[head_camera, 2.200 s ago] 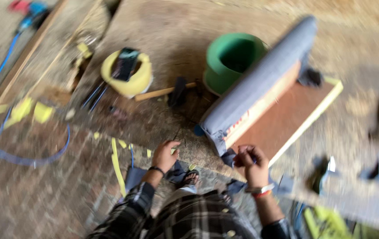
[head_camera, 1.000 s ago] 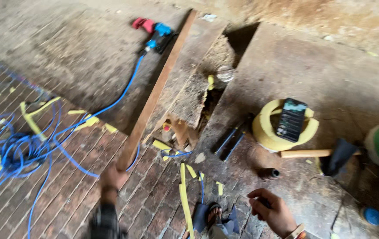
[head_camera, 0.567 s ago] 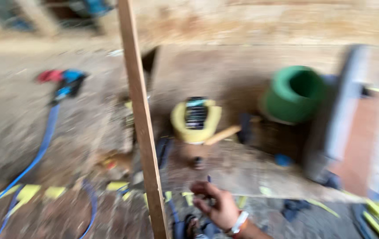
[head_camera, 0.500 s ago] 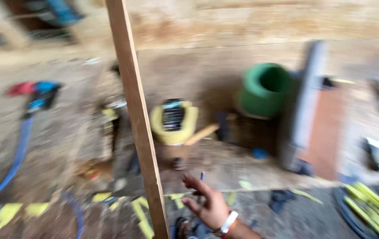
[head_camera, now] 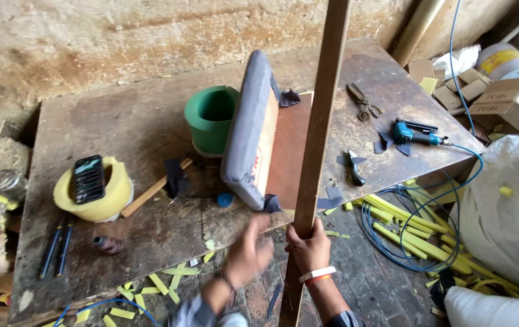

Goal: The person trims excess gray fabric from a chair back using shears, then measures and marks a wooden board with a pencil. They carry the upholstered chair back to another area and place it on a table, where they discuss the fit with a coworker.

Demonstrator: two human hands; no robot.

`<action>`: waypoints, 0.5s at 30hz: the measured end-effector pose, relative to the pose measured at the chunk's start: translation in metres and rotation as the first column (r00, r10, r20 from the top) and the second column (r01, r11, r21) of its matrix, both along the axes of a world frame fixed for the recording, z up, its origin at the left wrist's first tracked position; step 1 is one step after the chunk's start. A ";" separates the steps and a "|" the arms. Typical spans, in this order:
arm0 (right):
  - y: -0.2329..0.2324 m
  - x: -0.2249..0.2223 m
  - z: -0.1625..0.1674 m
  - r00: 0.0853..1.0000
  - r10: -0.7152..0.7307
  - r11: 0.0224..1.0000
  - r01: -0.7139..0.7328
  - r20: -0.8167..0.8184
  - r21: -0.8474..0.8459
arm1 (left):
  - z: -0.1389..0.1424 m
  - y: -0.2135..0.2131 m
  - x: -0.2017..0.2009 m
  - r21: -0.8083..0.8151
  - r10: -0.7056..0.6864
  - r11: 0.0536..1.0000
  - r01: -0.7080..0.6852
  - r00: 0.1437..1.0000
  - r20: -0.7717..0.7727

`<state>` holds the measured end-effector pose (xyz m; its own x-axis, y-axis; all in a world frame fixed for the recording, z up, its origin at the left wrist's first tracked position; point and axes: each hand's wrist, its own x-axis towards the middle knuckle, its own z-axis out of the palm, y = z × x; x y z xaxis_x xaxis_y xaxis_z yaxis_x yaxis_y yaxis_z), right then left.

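At the bench's near edge, left hand (head_camera: 248,251) blurred, fingers loosely spread, holding nothing. Right hand (head_camera: 310,245) wrapped around upright wooden slat (head_camera: 320,127), risen past padded grey cushion (head_camera: 248,130). Could tip onto green bucket (head_camera: 211,118) if held so low.

The right hand (head_camera: 309,247) is raised in front of the body with its fingers and thumb wrapped tight around the long upright brown wooden slat (head_camera: 317,145), gripping it low down; the knuckles face the camera and the forearm runs down to the lower edge of view, with a white band and a thin orange band on the wrist. The left hand (head_camera: 248,253) is blurred, fingers loosely spread, palm turned toward the slat and just beside it, holding nothing; its wrist carries a dark band above a checked sleeve.
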<state>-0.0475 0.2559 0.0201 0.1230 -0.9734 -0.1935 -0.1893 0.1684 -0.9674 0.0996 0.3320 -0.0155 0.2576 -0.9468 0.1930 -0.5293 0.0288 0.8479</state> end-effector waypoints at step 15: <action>-0.074 0.041 -0.170 0.905 0.110 0.979 -0.028 -0.412 0.200 | -0.076 -0.444 0.083 0.695 -0.231 0.718 -0.022 0.935 0.268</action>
